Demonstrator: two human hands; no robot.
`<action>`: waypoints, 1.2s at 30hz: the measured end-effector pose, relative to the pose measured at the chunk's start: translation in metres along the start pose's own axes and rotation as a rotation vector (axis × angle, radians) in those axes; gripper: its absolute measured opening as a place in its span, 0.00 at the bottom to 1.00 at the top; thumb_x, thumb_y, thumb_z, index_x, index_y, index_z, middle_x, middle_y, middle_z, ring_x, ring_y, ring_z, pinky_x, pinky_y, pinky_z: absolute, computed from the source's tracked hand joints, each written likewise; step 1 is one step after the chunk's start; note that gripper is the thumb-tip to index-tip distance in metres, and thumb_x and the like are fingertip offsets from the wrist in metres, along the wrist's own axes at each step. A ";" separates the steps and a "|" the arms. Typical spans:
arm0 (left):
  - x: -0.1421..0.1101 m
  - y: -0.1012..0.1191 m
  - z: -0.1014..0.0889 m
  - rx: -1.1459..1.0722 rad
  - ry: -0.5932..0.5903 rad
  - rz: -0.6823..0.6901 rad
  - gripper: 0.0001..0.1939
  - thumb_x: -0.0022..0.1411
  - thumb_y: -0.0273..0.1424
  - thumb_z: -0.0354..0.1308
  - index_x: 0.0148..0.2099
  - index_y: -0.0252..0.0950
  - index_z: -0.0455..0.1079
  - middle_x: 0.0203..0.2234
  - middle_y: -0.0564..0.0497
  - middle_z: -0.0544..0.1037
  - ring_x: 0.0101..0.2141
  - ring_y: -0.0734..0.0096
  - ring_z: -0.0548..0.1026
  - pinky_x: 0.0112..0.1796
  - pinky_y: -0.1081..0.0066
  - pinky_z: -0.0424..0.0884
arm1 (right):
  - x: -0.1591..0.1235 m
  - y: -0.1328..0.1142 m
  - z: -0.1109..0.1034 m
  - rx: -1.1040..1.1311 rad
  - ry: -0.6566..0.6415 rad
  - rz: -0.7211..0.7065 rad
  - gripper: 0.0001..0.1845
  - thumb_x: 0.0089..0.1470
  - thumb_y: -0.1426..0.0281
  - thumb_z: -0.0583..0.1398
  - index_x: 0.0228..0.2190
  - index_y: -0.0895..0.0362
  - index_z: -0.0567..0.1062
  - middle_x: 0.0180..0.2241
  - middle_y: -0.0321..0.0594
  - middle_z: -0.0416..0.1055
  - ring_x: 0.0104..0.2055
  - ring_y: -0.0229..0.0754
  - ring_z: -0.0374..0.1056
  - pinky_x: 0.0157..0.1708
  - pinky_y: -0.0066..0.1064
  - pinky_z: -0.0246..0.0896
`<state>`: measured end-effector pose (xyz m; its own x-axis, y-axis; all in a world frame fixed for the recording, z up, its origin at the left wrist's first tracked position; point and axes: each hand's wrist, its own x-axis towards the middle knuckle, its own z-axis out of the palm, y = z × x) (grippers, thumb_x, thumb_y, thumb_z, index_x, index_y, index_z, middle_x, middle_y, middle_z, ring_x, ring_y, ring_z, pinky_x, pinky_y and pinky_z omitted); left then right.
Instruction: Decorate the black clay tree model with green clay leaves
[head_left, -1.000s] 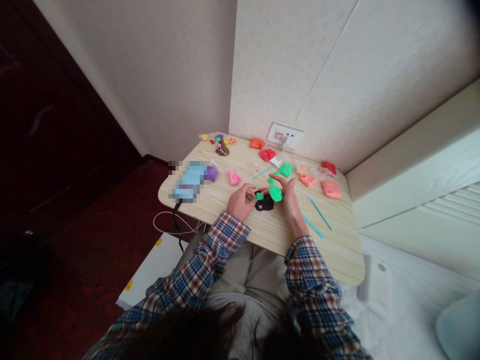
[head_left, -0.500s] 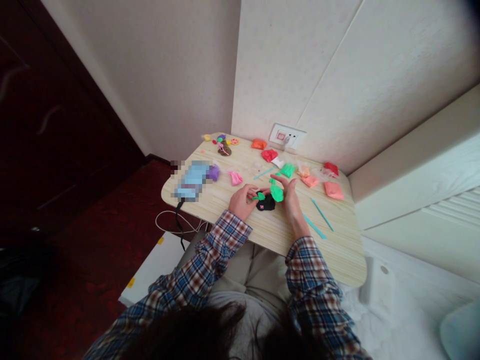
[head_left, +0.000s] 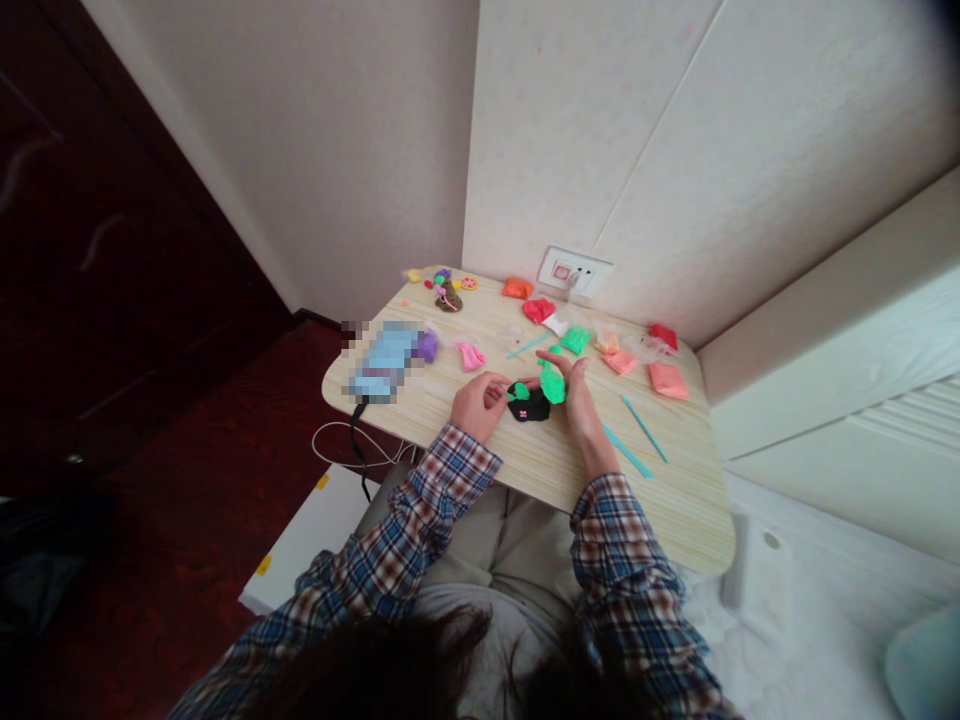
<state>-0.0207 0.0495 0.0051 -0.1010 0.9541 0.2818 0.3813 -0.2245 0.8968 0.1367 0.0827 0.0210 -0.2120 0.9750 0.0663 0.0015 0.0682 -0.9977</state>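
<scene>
A black clay piece with a small pink flower on its front is on the table between my hands. A large green clay leaf rises at its right side, and a smaller green leaf lies on its upper left. My left hand is closed, its fingertips pinching at the small leaf's left end. Beside the large leaf is my right hand, index finger and thumb stretched out and apart. Some fingers behind the black piece are partly hidden.
Bags of green clay, red clay and salmon clay lie toward the back and right. Blue tools rest right of my hand. A blurred phone-like device and a brown clay figure are at left.
My left hand has shifted slightly left, and the right hand's fingers have moved slightly left. The black piece and its leaves stay nearly in place.
</scene>
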 end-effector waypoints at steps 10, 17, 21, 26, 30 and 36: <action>0.015 0.002 -0.011 -0.066 0.062 0.054 0.07 0.54 0.21 0.57 0.37 0.34 0.70 0.34 0.50 0.76 0.32 0.76 0.74 0.36 0.75 0.72 | 0.003 0.004 -0.002 0.064 0.065 -0.004 0.41 0.50 0.39 0.38 0.48 0.53 0.68 0.29 0.39 0.77 0.38 0.45 0.74 0.41 0.40 0.66; 0.042 0.017 -0.003 -0.092 -0.118 0.145 0.08 0.53 0.19 0.58 0.37 0.33 0.71 0.32 0.50 0.77 0.32 0.76 0.74 0.34 0.77 0.70 | 0.006 0.004 -0.007 0.144 0.142 -0.002 0.40 0.49 0.38 0.39 0.44 0.52 0.69 0.29 0.39 0.77 0.38 0.45 0.74 0.38 0.38 0.67; 0.058 0.015 0.001 -0.083 -0.291 0.126 0.11 0.52 0.17 0.58 0.39 0.32 0.71 0.30 0.50 0.78 0.33 0.74 0.75 0.34 0.76 0.69 | 0.009 0.008 -0.010 0.142 0.181 0.010 0.41 0.47 0.36 0.41 0.43 0.53 0.70 0.27 0.38 0.77 0.36 0.44 0.74 0.37 0.37 0.67; 0.064 0.009 0.004 -0.101 -0.382 0.098 0.12 0.50 0.16 0.58 0.38 0.32 0.72 0.28 0.51 0.79 0.32 0.73 0.77 0.35 0.75 0.71 | 0.009 0.012 -0.013 0.142 0.237 0.003 0.41 0.48 0.37 0.40 0.43 0.54 0.70 0.26 0.38 0.76 0.32 0.44 0.73 0.34 0.36 0.66; 0.065 0.005 0.004 -0.139 -0.430 0.086 0.13 0.50 0.16 0.59 0.39 0.31 0.71 0.29 0.50 0.79 0.34 0.72 0.78 0.37 0.74 0.72 | 0.009 0.012 -0.013 0.136 0.254 -0.018 0.39 0.50 0.38 0.40 0.42 0.54 0.70 0.27 0.39 0.76 0.33 0.44 0.73 0.34 0.36 0.65; 0.074 0.006 0.005 -0.163 -0.530 0.084 0.13 0.49 0.15 0.57 0.37 0.32 0.72 0.28 0.51 0.80 0.33 0.73 0.78 0.37 0.75 0.73 | 0.009 0.009 -0.012 0.136 0.232 -0.011 0.38 0.50 0.38 0.41 0.42 0.54 0.70 0.25 0.38 0.76 0.34 0.46 0.74 0.36 0.39 0.65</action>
<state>-0.0217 0.1197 0.0297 0.4156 0.8912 0.1817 0.2172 -0.2912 0.9317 0.1465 0.0943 0.0128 0.0184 0.9978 0.0633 -0.1343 0.0652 -0.9888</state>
